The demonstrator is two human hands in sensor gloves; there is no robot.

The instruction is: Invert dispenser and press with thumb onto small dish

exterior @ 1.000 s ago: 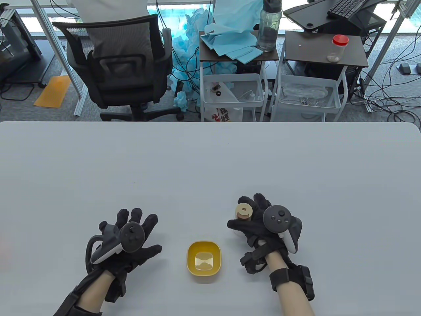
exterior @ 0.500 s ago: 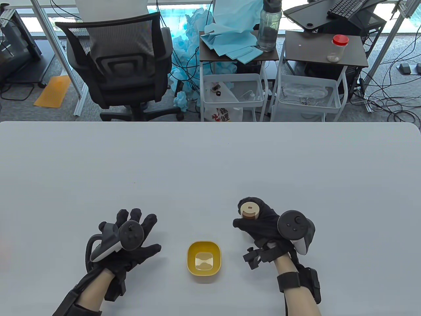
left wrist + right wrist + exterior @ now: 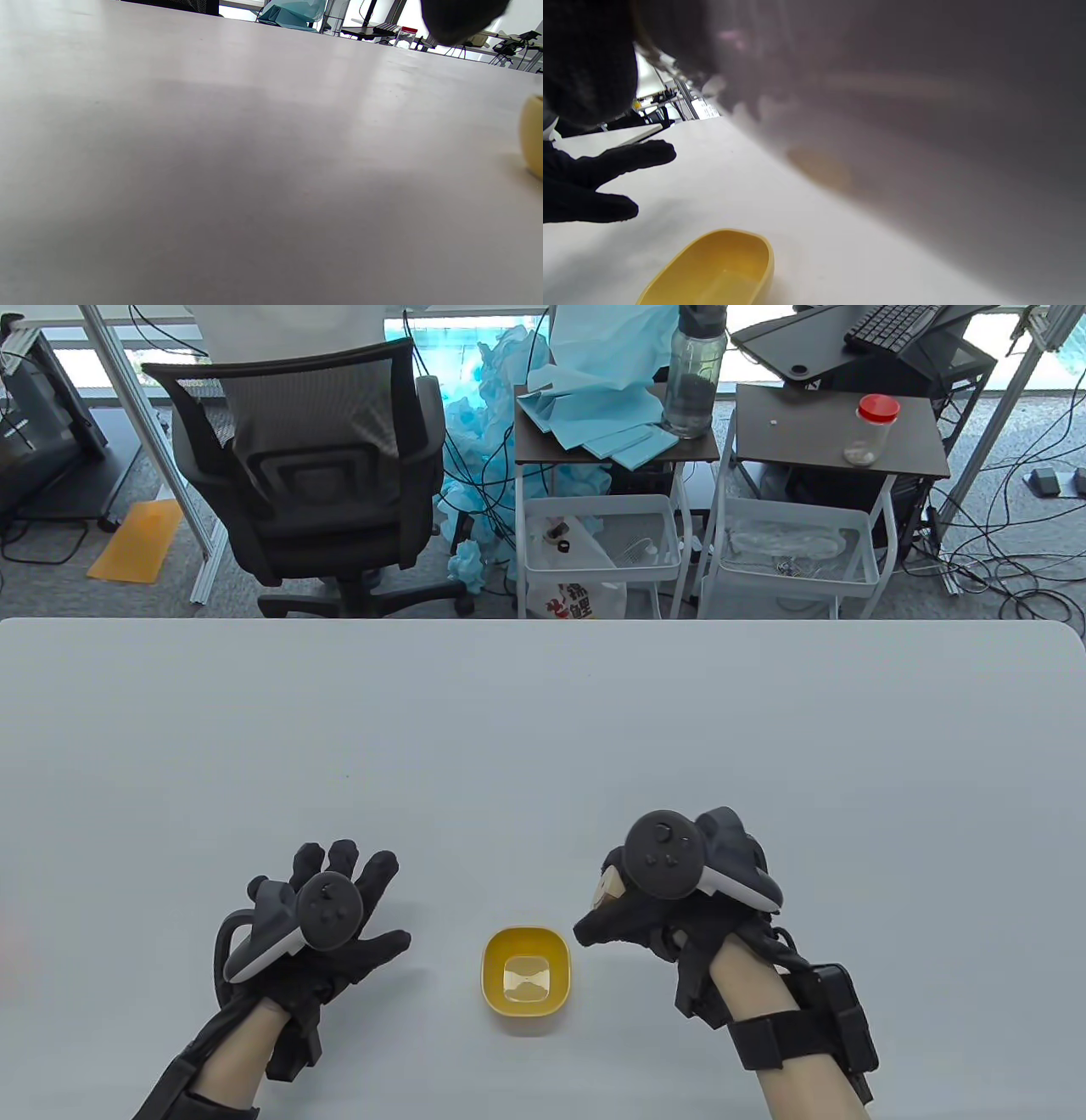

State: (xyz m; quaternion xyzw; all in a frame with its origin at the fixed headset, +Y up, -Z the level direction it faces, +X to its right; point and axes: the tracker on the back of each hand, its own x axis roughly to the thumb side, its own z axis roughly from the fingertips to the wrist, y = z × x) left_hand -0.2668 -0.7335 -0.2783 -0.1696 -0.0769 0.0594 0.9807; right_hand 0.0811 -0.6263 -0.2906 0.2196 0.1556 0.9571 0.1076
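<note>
A small yellow dish [image 3: 525,982] sits on the grey table [image 3: 543,712] near the front edge, between my hands; it also shows in the right wrist view [image 3: 712,271] and at the right edge of the left wrist view [image 3: 533,135]. My right hand [image 3: 653,912] grips the dispenser [image 3: 607,888], of which only a beige part shows under the tracker, tipped toward the dish and held to its right. In the right wrist view the dispenser [image 3: 903,127] fills the frame as a blurred body. My left hand [image 3: 339,925] rests flat on the table left of the dish, fingers spread, holding nothing.
Beyond the table's far edge stand an office chair [image 3: 314,475], a side table with blue cloth and a water bottle [image 3: 694,373], and another side table with a red-lidded jar [image 3: 872,430].
My right hand has rolled over with the dispenser, from cap up to tipped sideways toward the dish, and moved a little nearer the dish. The left hand has barely shifted.
</note>
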